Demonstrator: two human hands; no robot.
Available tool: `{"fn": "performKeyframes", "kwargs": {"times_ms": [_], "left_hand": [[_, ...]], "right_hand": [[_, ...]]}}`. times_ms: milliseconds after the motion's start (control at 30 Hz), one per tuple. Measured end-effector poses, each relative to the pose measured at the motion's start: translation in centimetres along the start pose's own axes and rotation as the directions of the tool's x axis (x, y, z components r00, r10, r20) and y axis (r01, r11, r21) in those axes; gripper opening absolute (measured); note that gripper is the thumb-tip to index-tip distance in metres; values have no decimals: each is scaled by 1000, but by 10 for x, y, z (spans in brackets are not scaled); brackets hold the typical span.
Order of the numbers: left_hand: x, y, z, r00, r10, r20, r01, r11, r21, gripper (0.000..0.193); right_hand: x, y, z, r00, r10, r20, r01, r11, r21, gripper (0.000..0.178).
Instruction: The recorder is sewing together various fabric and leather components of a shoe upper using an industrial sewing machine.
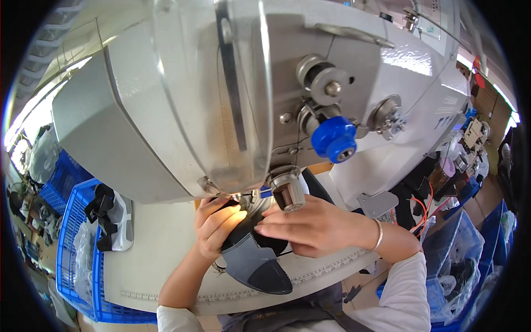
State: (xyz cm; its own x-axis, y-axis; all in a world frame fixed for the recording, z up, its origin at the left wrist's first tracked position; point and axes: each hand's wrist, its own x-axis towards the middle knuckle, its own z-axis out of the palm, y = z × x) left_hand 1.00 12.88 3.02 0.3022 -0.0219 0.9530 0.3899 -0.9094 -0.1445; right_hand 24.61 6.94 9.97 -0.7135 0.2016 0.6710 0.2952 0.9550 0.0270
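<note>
A grey and black shoe upper [249, 264] lies under the head of a white industrial sewing machine [138, 110], its dark rounded end hanging toward me. My left hand [217, 226] grips its left side, with curled fingers lit by the machine's lamp. On the other side my right hand [313, 228] holds the upper, fingers bent and pointing left toward the needle area. The needle and the stitching spot are mostly hidden behind my fingers and the machine parts. A blue tension knob [333, 139] sticks out above my right hand.
A pale worktable [160, 260] with a ruler strip along its curved front edge carries the machine. At left stands a blue basket [97, 293], with black and grey pieces [114, 221] beside it. Blue bins with plastic bags [456, 249] stand at right.
</note>
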Motion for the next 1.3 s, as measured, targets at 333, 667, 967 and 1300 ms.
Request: {"fn": "performKeyframes", "kwargs": {"times_ms": [333,667,967,1300], "left_hand": [[-7,0,3,996,-71,-50,67,995,-68,28],[0,0,0,986,-157,-55,144,971,-191,30],[0,0,-1,993,-112,-36,104,979,-173,29],[1,-2,-2,995,-98,-5,95,979,-181,28]], "right_hand": [[14,-6,30,986,159,42,-122,877,-465,32],[4,1,34,932,253,-261,-282,956,-79,17],[4,13,37,924,37,-382,-211,881,-424,22],[-2,18,44,895,97,-435,-269,896,-354,24]]}}
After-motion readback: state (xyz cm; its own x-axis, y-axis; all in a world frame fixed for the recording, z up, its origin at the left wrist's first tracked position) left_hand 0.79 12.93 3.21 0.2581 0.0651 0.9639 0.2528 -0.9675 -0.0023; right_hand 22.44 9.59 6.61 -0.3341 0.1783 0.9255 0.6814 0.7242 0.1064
